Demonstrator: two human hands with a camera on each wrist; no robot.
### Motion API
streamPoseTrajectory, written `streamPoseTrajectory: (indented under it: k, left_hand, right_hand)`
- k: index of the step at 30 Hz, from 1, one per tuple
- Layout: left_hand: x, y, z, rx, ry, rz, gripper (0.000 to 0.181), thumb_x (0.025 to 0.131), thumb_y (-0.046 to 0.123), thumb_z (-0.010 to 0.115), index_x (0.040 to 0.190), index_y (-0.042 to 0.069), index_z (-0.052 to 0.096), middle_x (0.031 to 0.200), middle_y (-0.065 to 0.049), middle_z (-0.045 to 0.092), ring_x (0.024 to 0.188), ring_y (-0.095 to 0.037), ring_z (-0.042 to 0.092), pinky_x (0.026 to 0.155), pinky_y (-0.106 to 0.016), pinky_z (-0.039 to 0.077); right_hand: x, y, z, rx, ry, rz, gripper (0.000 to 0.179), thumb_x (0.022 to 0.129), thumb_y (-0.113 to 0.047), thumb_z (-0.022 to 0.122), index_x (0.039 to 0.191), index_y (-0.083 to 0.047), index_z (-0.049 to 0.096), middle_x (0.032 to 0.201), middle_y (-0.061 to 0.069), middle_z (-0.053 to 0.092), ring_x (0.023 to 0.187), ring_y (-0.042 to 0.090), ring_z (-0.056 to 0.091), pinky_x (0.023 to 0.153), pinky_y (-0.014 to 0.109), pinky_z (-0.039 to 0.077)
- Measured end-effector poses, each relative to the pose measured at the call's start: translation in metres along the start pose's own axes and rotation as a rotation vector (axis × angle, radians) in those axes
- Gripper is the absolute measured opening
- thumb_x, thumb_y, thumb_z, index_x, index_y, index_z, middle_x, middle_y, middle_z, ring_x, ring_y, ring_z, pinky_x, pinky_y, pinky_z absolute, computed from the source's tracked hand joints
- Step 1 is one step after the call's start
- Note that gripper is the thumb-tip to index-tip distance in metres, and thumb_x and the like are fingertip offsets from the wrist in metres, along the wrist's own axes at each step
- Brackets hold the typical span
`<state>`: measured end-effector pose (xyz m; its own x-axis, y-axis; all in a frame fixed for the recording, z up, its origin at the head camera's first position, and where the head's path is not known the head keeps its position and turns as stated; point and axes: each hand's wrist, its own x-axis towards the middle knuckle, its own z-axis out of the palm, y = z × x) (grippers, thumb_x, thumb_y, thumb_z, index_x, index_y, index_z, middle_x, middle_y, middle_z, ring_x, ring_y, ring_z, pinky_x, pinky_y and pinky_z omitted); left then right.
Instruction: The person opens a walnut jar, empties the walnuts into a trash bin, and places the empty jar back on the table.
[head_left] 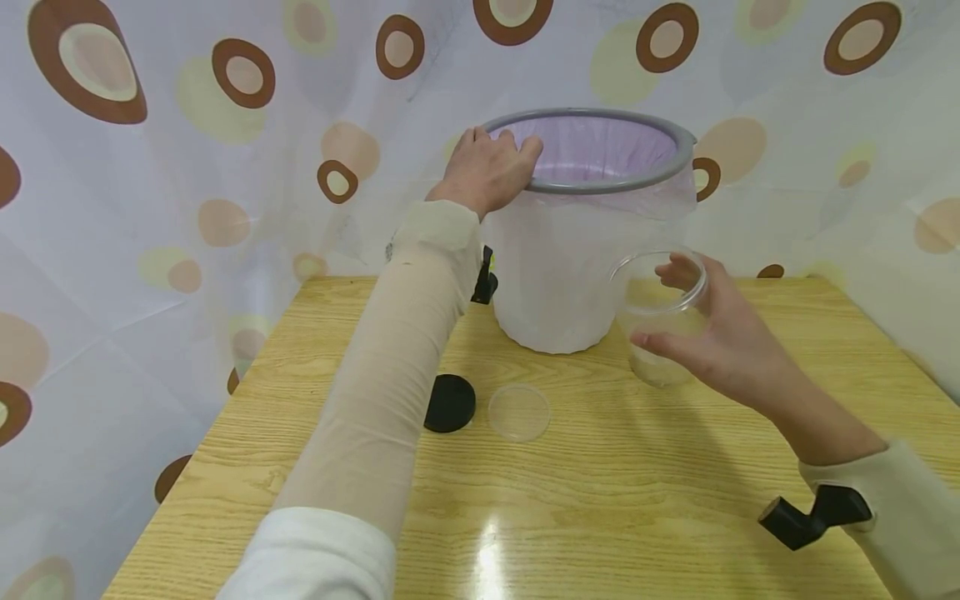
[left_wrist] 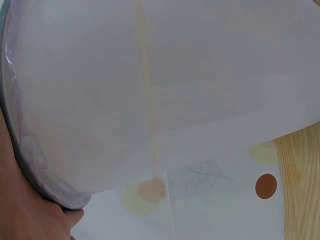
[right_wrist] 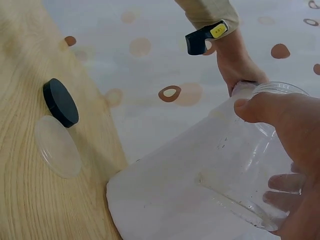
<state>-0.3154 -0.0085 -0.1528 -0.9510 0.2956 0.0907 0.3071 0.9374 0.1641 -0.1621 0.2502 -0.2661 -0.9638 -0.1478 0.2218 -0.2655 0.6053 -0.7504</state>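
A white trash bin [head_left: 555, 275] with a grey rim ring [head_left: 600, 187] and a pale purple liner bag [head_left: 585, 142] stands at the table's back. My left hand [head_left: 487, 167] grips its rim on the left, fingers bent over the ring; the left wrist view shows this hand [left_wrist: 35, 215] at the lower left. In my right hand [head_left: 723, 333] is a clear plastic jar [head_left: 656, 321], lidless, held around its side in front of the bin's right part. Through its wall, several fingers show in the right wrist view. On the table lie a black lid [head_left: 452, 403] and a clear disc [head_left: 519, 412].
The wooden table [head_left: 570, 517] reaches from the front to the patterned curtain [head_left: 285, 150] behind the bin. My left forearm [head_left: 382, 358] crosses above the table and partly covers the black lid. A black wrist mount [head_left: 817, 512] sticks out from my right sleeve.
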Motion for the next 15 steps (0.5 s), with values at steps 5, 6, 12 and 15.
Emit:
streamPoseTrajectory:
  k: [5, 6, 12, 15]
  left_hand:
    - [-0.002, 0.000, 0.000, -0.023, 0.000, -0.004, 0.073, 0.101, 0.048, 0.001, 0.153, 0.008, 0.034, 0.164, -0.005, 0.026, 0.151, -0.028, 0.017, 0.124, -0.036, 0.008]
    - [-0.002, 0.000, 0.000, -0.029, -0.001, -0.005, 0.073, 0.101, 0.048, 0.002, 0.152, 0.008, 0.034, 0.164, -0.005, 0.026, 0.151, -0.028, 0.017, 0.124, -0.036, 0.008]
    - [-0.003, -0.001, 0.000, -0.022, 0.000, 0.004, 0.073, 0.101, 0.047, 0.001, 0.151, 0.008, 0.036, 0.163, -0.004, 0.027, 0.150, -0.029, 0.018, 0.124, -0.037, 0.008]
    - [-0.001, -0.001, 0.001, -0.003, 0.005, 0.011, 0.073, 0.101, 0.047, 0.001, 0.150, 0.007, 0.037, 0.163, -0.005, 0.028, 0.150, -0.030, 0.019, 0.124, -0.037, 0.008]
  right_hand:
    - [-0.002, 0.007, 0.008, 0.021, -0.042, 0.016, 0.104, 0.081, -0.030, 0.083, 0.157, -0.015, 0.014, 0.155, 0.011, 0.037, 0.147, 0.042, 0.026, 0.110, 0.065, 0.025]
    - [-0.003, 0.009, 0.009, 0.023, -0.052, 0.021, 0.104, 0.081, -0.031, 0.083, 0.158, -0.016, 0.014, 0.156, 0.010, 0.036, 0.148, 0.042, 0.025, 0.110, 0.066, 0.024]
    - [-0.006, 0.015, 0.019, 0.022, -0.077, 0.029, 0.101, 0.082, -0.033, 0.081, 0.157, -0.015, 0.015, 0.156, 0.011, 0.035, 0.148, 0.046, 0.024, 0.107, 0.071, 0.025]
    - [-0.007, 0.018, 0.025, 0.034, -0.078, 0.017, 0.099, 0.083, -0.032, 0.081, 0.156, -0.011, 0.017, 0.156, 0.013, 0.036, 0.147, 0.046, 0.024, 0.107, 0.070, 0.026]
